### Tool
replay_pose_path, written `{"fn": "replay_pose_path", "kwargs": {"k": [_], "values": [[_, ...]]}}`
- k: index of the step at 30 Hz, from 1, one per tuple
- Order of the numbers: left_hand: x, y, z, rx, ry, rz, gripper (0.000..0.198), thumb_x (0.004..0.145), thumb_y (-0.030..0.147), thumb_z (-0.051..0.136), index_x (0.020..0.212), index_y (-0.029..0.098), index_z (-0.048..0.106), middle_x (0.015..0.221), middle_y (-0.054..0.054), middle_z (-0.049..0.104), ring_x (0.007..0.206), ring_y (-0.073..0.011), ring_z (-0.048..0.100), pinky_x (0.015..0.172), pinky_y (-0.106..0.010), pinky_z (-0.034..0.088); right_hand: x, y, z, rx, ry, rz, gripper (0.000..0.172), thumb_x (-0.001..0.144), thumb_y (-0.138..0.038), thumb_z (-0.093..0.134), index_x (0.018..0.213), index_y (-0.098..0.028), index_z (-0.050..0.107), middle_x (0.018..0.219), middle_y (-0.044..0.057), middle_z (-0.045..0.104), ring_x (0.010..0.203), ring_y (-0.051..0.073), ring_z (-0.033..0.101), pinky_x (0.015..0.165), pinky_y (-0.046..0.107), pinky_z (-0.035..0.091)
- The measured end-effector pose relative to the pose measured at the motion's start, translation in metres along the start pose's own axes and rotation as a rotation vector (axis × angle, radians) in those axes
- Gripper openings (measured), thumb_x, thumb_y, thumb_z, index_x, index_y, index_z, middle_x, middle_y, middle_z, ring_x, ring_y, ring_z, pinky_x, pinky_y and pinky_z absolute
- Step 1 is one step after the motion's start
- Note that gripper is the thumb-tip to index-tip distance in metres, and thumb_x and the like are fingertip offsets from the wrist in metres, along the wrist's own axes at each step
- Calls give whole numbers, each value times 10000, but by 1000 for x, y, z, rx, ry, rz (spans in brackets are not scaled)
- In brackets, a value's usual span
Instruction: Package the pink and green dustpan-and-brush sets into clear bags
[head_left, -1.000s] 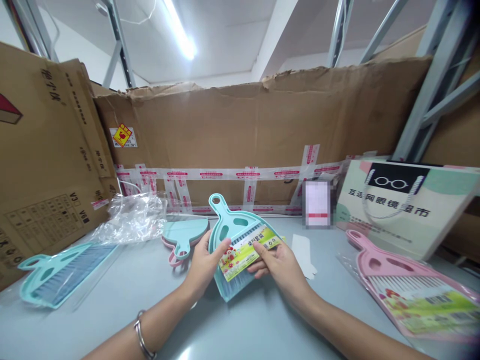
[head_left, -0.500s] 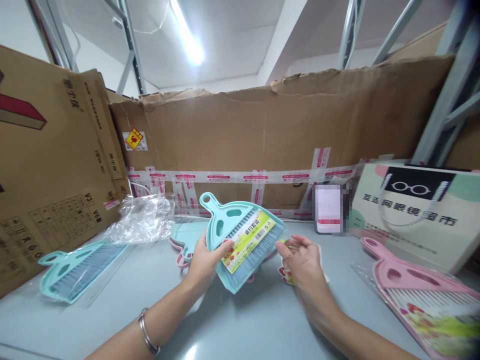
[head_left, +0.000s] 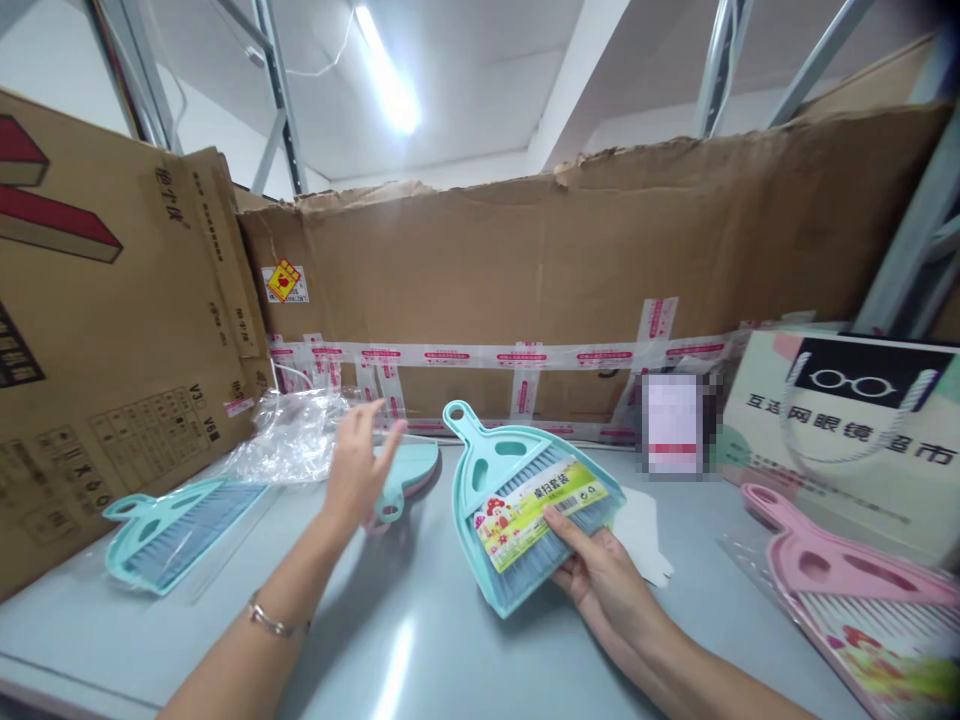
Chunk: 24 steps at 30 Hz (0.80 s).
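My right hand [head_left: 611, 585] grips a turquoise dustpan [head_left: 491, 455] by its lower right edge, thumb on the front. A blue-bristled brush [head_left: 592, 512] lies inside the pan, with a yellow-green printed label [head_left: 536, 510] across it. My left hand [head_left: 354, 470] is raised with fingers apart and holds nothing. It is in front of crumpled clear plastic bags [head_left: 289, 435] and left of a stack of turquoise and pink dustpan parts [head_left: 412, 462], which it partly hides. White paper cards [head_left: 641, 535] lie on the table behind my right hand.
A bagged turquoise dustpan set [head_left: 184, 530] lies at left, a bagged pink one [head_left: 832, 560] at right. A phone [head_left: 673, 425] leans against the large cardboard box [head_left: 480, 260] at the back. A paper bag [head_left: 847, 430] stands at right, another carton [head_left: 112, 350] at left.
The dustpan set has passed from my left hand to my right and moved rightward. My left hand has let go, moved left and up, and opened.
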<state>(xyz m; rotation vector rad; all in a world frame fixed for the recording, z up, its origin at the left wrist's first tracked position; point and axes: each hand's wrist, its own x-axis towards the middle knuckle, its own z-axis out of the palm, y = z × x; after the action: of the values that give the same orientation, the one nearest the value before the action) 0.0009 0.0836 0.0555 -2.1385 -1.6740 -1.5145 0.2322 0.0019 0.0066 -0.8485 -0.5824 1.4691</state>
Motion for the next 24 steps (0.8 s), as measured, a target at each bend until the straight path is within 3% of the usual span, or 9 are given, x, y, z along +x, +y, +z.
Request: {"fn": "replay_pose_path", "kwargs": {"k": [2, 4, 6, 8, 10, 14, 18, 21, 24], "values": [[16, -34, -14, 327, 62, -75, 380, 830, 436, 438, 1083, 203, 601, 1364, -159, 383, 1309, -368, 224, 1017, -622, 140, 0, 0, -1, -6, -1, 17, 435, 627, -296, 759, 1009, -207, 572, 876, 18, 719, 769, 189, 674, 636, 279, 538], [22, -65, -20, 521, -38, -227, 364, 796, 460, 471, 975, 205, 658, 1394, -171, 354, 1319, -472, 84, 908, -749, 72, 0, 1, -2, -11, -1, 32, 405, 625, -297, 759, 977, -199, 584, 865, 24, 720, 767, 196, 675, 636, 286, 540], [22, -84, -20, 649, -153, -337, 350, 802, 424, 453, 888, 172, 680, 1299, -215, 460, 1297, -517, 99, 840, -793, 50, -1, 0, -2, -17, -7, 36, 389, 616, -302, 762, 950, -194, 595, 859, 29, 721, 764, 204, 675, 637, 297, 541], [18, -88, -18, 724, -189, -332, 361, 840, 336, 375, 871, 137, 675, 1151, -236, 565, 1289, -509, 154, 837, -797, 35, -2, -1, -1, -18, -16, 32, 381, 603, -310, 766, 928, -193, 603, 854, 30, 720, 764, 210, 675, 639, 307, 543], [15, -77, -15, 742, -140, -216, 396, 867, 242, 287, 985, 112, 641, 1137, -232, 578, 1307, -461, 176, 882, -777, 13, -4, -2, 0, -16, -24, 31, 377, 594, -317, 770, 910, -194, 606, 836, 27, 720, 762, 213, 674, 645, 315, 543], [6, -30, -5, 657, -102, 120, 478, 864, 121, 217, 1297, 105, 418, 1372, -185, 407, 1352, -332, 182, 976, -705, -65, -9, -6, 3, -30, -60, 45, 376, 598, -323, 770, 903, -188, 598, 830, 33, 719, 774, 219, 674, 658, 317, 541], [-10, 8, 8, 515, -238, 330, 538, 838, 61, 212, 1355, 138, 336, 1424, -128, 347, 1361, -261, 193, 1039, -636, -34, -10, -5, 3, -98, -44, 54, 419, 601, -339, 767, 947, -177, 595, 850, 45, 719, 765, 216, 673, 637, 304, 539], [-23, 23, 14, 365, -362, 415, 502, 877, 138, 234, 1374, 162, 302, 1427, -105, 350, 1360, -231, 203, 1090, -548, 74, -8, -5, 2, -121, -15, 53, 427, 599, -338, 769, 951, -173, 594, 831, 43, 720, 748, 207, 673, 618, 287, 535], [-33, 32, 17, 273, -471, 506, 485, 910, 224, 250, 1393, 182, 265, 1437, -87, 336, 1360, -210, 207, 1112, -489, 74, -6, -6, 2, -112, -6, 35, 423, 594, -340, 771, 937, -167, 590, 821, 46, 720, 734, 207, 673, 613, 287, 534]]}}
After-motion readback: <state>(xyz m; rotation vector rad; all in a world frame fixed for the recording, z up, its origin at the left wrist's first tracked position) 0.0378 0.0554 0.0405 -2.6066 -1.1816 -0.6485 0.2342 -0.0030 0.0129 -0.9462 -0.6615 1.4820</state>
